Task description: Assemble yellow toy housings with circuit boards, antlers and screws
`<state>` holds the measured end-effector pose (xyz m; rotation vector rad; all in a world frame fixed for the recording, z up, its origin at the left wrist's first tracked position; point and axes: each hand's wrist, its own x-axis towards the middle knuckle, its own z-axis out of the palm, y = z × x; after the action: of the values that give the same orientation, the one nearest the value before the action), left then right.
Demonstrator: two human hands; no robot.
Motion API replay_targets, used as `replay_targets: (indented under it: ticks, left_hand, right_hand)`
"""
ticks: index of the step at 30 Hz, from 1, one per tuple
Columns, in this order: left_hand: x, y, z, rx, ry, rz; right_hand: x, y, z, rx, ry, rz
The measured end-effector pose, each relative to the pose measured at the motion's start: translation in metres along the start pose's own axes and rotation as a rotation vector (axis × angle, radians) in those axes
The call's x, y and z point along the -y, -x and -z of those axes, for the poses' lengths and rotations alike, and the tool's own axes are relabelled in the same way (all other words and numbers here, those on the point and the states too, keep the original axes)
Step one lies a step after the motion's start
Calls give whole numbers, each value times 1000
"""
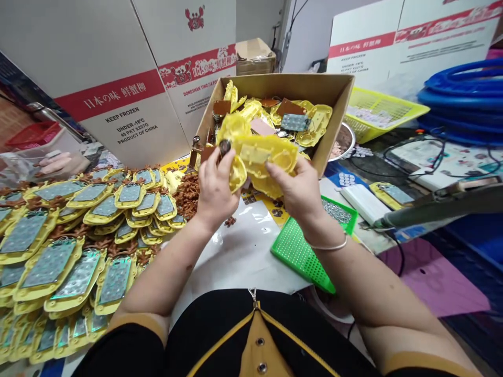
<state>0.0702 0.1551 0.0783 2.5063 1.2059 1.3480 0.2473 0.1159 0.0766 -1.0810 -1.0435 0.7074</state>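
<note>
Yellow shells (pixel 267 159), blurred, partly hiding right-hand fingers (pixel 305 166)

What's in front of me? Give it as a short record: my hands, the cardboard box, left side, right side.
hands: left hand and right hand together hold yellow plastic shells
cardboard box: open, containing loose yellow shells and flat brown pieces
left side: stacked yellow shells with grey panels, small brown pieces
right side: green perforated tray, yellow basket
</note>
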Motion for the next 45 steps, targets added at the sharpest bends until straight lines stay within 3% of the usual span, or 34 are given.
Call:
replay_targets:
  ticks: [3, 6, 10, 14, 19, 22, 26, 30, 32, 35, 38, 42, 45]
  left_hand:
    - [8, 52, -18, 88, -26, 50]
    - [13, 81, -36, 229, -38, 118]
    - [14, 88, -54, 399, -51, 142]
    - [14, 80, -60, 417, -13, 158]
    - [19, 68, -42, 235, 166, 245]
    - [20, 59, -20, 143, 483, 446]
    - [12, 50, 13, 125, 1010, 738]
    - [-2, 57, 34, 162, 1253, 790]
    - [-8, 65, 38, 140, 1262, 799]
    - [-13, 77, 37, 62, 1174, 805]
    - [-14, 86, 36, 15, 1090, 796]
    - [-12, 99, 38, 10, 1017, 766]
    - [-10, 112, 39, 56, 945, 663]
  right_hand:
    - [-24, 34, 12, 27, -9, -223]
    - [-46, 49, 21, 18, 8, -386]
    - [-71, 39, 26, 8, 69, -492]
    - [-88, 18, 27, -47, 194, -468]
    - [-85, 12, 33, -119, 395, -398]
    - [-67, 22, 29, -85, 435, -301]
    - [-43, 50, 7, 216, 166, -238]
    - [-35, 81, -18, 319, -210, -513]
    - [-35, 95, -25, 365, -380, -705]
    - [-33, 112, -28, 571, -583, -915]
    - [-31, 121, -27, 696, -665, -948]
    - [-31, 123, -23, 605, -655, -931]
    - [-34, 124, -23, 589, -639, -923]
